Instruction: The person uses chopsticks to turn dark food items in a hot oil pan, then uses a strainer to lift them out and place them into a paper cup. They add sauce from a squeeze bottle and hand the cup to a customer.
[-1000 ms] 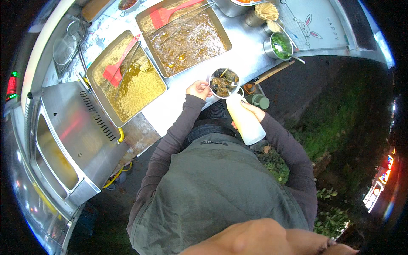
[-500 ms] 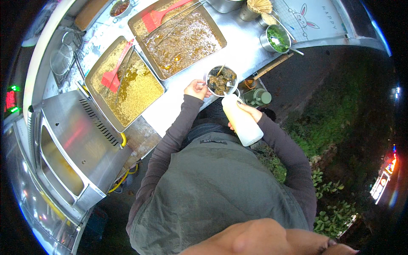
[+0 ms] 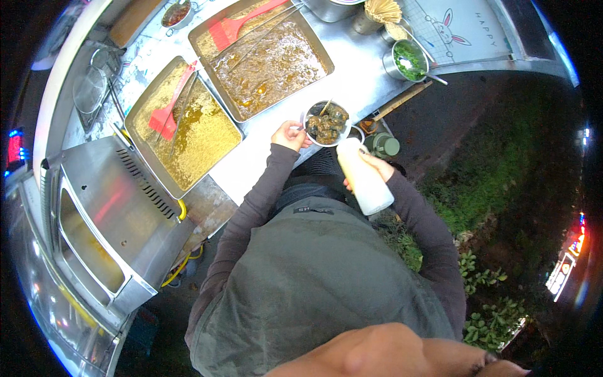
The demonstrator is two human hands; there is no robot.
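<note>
My left hand (image 3: 291, 136) pinches the rim of a round bowl (image 3: 340, 137) at the counter's near edge. Dark, sauce-coated pieces of food (image 3: 327, 125) fill the bowl, and a thin wooden stick (image 3: 325, 107) stands up out of them. Wrapped around a white squeeze bottle (image 3: 367, 182) is my right hand (image 3: 377, 166). The bottle is tilted, its top end toward the bowl and its base toward me. Its tip lies close to the bowl's near right rim; whether anything flows from it I cannot tell.
Two metal trays of brown sauce (image 3: 270, 69) and yellowish crumbly sauce (image 3: 207, 141) lie at left, with red brushes (image 3: 164, 119) and tongs in them. A pot of chopped greens (image 3: 407, 60) with a spoon stands right. A steel appliance (image 3: 119, 201) sits left. A green-lidded container (image 3: 384, 145) is beside the counter.
The squeeze bottle in my right hand has shifted slightly right, its tip drawing back from over the bowl. My left hand stays at the bowl's rim.
</note>
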